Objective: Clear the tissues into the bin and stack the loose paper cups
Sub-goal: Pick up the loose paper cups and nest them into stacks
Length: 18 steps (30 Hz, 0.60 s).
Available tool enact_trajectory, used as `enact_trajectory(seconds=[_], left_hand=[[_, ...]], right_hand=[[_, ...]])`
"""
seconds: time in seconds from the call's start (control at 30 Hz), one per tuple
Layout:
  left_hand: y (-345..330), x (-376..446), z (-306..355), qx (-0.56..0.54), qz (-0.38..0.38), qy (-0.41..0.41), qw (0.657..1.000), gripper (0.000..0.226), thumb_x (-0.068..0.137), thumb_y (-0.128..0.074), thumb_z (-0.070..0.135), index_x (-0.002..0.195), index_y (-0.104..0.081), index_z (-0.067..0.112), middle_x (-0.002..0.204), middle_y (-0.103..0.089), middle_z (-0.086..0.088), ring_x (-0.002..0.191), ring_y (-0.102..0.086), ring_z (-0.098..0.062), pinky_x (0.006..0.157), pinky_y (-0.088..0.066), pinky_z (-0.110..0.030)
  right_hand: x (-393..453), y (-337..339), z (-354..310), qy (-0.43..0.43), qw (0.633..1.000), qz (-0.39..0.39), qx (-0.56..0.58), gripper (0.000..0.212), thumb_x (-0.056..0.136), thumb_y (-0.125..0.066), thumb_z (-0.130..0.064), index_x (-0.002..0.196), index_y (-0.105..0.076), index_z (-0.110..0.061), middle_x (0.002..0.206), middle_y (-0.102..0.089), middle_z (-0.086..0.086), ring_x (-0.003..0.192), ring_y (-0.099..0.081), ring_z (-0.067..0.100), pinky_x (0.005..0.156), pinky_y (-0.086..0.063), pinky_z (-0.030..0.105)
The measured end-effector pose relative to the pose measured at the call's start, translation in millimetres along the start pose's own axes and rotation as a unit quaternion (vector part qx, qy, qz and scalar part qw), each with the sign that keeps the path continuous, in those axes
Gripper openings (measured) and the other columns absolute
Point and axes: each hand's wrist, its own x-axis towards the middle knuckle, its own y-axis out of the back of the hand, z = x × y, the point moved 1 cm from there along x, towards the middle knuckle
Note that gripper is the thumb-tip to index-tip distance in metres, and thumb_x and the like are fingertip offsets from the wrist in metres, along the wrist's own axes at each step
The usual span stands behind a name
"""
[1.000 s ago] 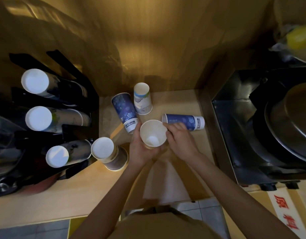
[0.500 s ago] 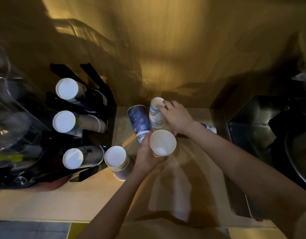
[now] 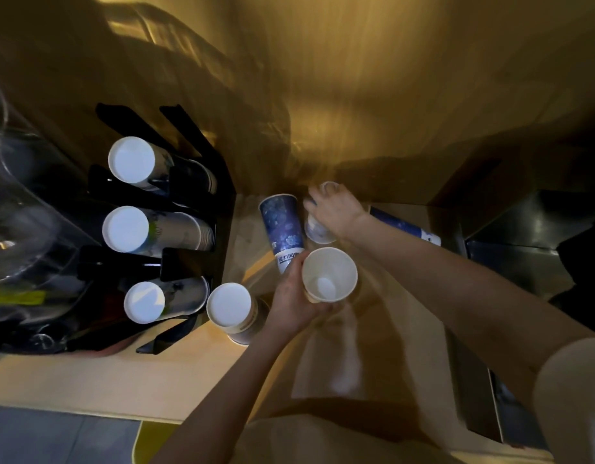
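My left hand (image 3: pixel 294 298) holds an upright white paper cup (image 3: pixel 329 274) with its open mouth facing up, above the wooden counter (image 3: pixel 88 376). My right hand (image 3: pixel 338 211) reaches to the back of the counter and grips a small white-and-blue cup (image 3: pixel 317 229) that lies upside down there. A tall blue flowered cup (image 3: pixel 282 226) stands upside down just left of it. Another blue cup (image 3: pixel 406 227) lies on its side behind my right forearm. A short upside-down cup stack (image 3: pixel 232 311) stands left of my left hand.
A black cup rack (image 3: pixel 188 259) on the left holds three sideways stacks of cups (image 3: pixel 135 229). A metal appliance (image 3: pixel 524 249) fills the right side. A golden wall panel (image 3: pixel 356 95) closes the back. Grey floor tiles (image 3: pixel 54 437) show below the counter edge.
My right hand left the cup in my left hand, reached to the back and closed over the small white-and-blue cup. The camera view shifted right. My left hand kept its cup.
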Motion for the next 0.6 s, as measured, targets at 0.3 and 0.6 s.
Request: enact_trajectory(seconds=[0.3, 0.6], left_hand=[[-1, 3, 1, -0.024, 0.000, 0.008, 1.000, 0.088, 0.055, -0.087, 0.020, 0.127, -0.037, 0.017, 0.120, -0.048, 0.004, 0.111, -0.048, -0.014, 0.089, -0.043, -0.027], [-3, 3, 2, 0.001, 0.000, 0.029, 1.000, 0.086, 0.059, -0.085, 0.020, 0.128, -0.034, 0.018, 0.129, -0.048, -0.003, 0.118, -0.046, -0.016, 0.089, -0.044, -0.029]], right_hand=[[-25, 3, 40, -0.001, 0.993, 0.097, -0.071, 0.040, 0.088, -0.037, -0.007, 0.124, -0.053, -0.014, 0.126, -0.051, 0.015, 0.110, -0.052, 0.036, 0.101, -0.039, 0.046], [-97, 1, 49, -0.304, 0.491, 0.110, 0.809, 0.035, 0.084, -0.062, -0.038, 0.108, -0.058, -0.013, 0.113, -0.066, 0.021, 0.074, -0.068, 0.022, 0.063, -0.058, 0.032]])
